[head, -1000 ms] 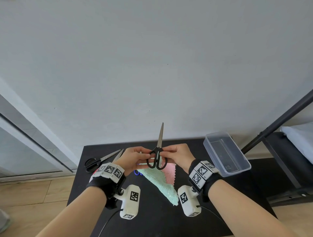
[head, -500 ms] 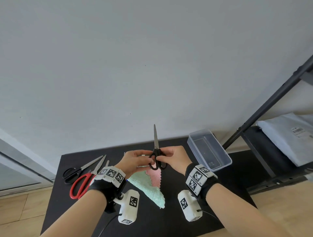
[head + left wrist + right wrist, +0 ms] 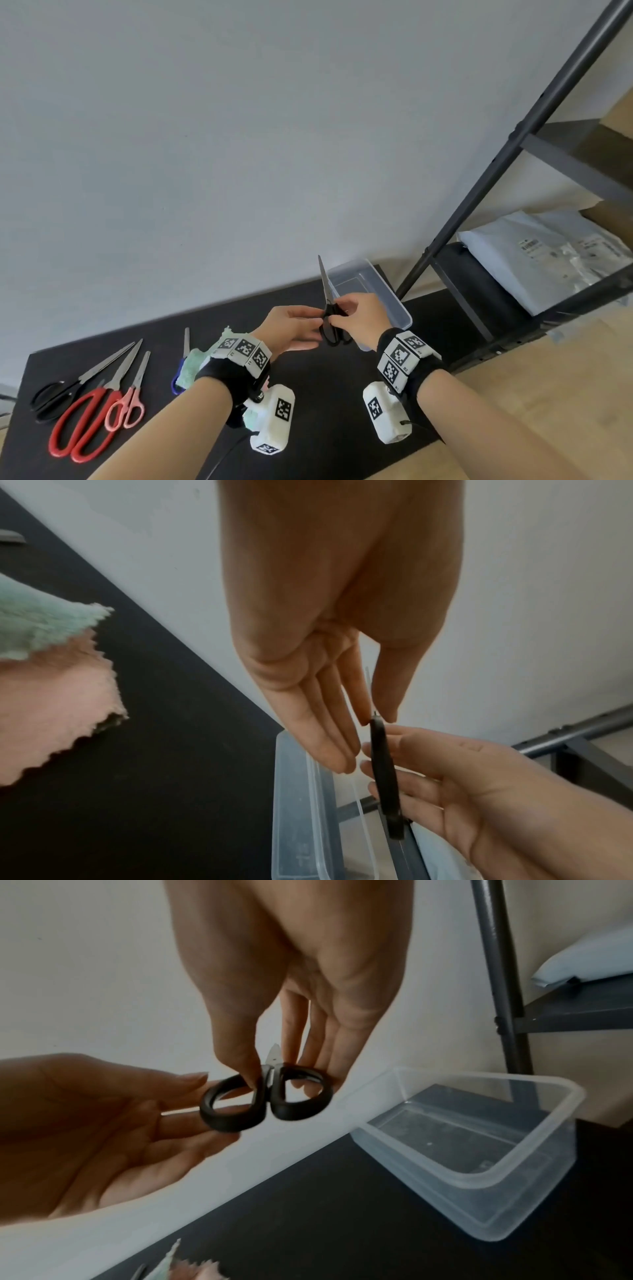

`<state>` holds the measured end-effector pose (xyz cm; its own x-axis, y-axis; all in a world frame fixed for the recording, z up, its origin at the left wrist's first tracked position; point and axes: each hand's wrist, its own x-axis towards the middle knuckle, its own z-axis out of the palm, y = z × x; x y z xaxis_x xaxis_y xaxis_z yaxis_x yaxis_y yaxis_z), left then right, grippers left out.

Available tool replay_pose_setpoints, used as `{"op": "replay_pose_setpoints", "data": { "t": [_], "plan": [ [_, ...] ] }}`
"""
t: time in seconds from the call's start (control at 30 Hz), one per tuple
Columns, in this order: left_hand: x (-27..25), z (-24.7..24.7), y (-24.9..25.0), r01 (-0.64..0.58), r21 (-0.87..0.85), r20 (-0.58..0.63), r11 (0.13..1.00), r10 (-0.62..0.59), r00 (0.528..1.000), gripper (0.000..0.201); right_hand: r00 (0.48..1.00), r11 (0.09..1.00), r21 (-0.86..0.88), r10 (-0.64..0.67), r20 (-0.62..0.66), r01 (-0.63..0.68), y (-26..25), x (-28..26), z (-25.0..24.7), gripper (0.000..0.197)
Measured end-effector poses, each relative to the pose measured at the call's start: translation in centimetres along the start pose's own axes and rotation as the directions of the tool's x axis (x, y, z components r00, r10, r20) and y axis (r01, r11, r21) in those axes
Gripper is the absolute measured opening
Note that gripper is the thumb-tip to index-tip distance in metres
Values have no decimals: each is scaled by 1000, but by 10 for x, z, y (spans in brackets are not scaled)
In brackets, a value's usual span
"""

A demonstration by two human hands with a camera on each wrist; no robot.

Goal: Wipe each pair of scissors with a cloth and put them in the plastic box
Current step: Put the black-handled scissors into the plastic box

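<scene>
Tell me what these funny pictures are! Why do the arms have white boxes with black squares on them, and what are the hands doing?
There is no robot here, just a person with small cameras strapped on. The big picture comes from a camera on the head, looking down at both arms. The other two come from the white boxes at the wrists, looking along the fingers.

The right hand pinches small black scissors by the handles, blades pointing up. The left hand has straight fingers beside the handles.

On the black table lie more scissors: a black pair, a red pair, a pink pair and a blue pair partly under a green and pink cloth. The clear plastic box looks empty.
</scene>
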<state>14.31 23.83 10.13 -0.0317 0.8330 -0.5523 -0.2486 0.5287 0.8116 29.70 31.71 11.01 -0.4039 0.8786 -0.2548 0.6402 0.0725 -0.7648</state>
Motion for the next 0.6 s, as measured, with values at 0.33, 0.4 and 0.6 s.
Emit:
{"op": "replay_pose_setpoints", "data": {
  "t": [0.33,0.4,0.6],
  "plan": [
    [70,43,-7,130,184,-149,974,-103,984,28,986,979,-118,167,10,-165,68,46,-56,36],
    [82,48,-10,163,217,-183,963,-124,975,31,981,975,-128,190,33,-184,76,57,-61,34],
    [105,59,-20,237,325,-261,916,-154,953,32,947,932,-277,282,155,-233,95,88,-56,23]
  ]
}}
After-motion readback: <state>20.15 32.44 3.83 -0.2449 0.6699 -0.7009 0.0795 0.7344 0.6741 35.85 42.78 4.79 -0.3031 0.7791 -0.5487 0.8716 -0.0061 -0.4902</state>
